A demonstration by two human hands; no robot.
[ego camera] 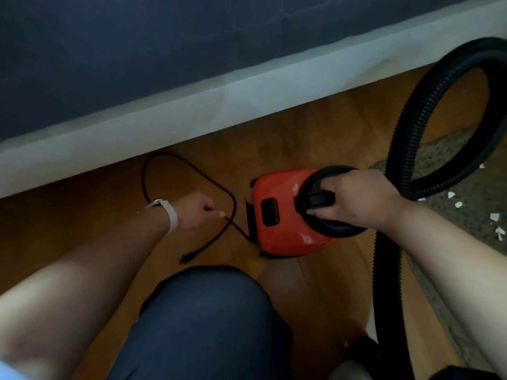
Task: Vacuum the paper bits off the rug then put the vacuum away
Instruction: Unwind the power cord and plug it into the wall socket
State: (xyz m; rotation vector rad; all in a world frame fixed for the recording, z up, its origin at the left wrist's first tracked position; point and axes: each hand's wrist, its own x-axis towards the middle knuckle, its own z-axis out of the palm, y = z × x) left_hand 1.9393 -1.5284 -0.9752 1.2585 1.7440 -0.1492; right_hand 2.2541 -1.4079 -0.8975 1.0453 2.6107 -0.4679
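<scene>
wall [137,50]: dark blue, fills the top of the view, runs diagonally.
floor [301,127]: brown wood; everything below sits on it.
baseboard [192,105]: white strip where the wall meets the floor.
knee [208,311]: dark trousers, bottom centre, on the near side of the vacuum.
hose [403,149]: black, ribbed. Makes a big loop at upper right, passes behind the right forearm, drops to the bottom edge.
rug [472,198]: grey, speckled, right edge, partly seen through the hose loop.
vacuum [279,187]: small red canister with a black top ring, on bare floor just left of the rug, near the baseboard.
cord [211,237]: black, leaves the vacuum's left side, loops toward the baseboard, ends loose on the floor.
right hand [359,198]: fingers wrapped round the black handle [315,200] on top of the vacuum.
left hand [197,211]: fingers curled, thumb and forefinger pinching the cord just left of the vacuum.
watch [167,212]: white strap, left wrist.
paper bits [494,216]: white scraps scattered on the rug, far right.
plug [185,259]: at the cord's free end, lying on the floor, blurred.
</scene>
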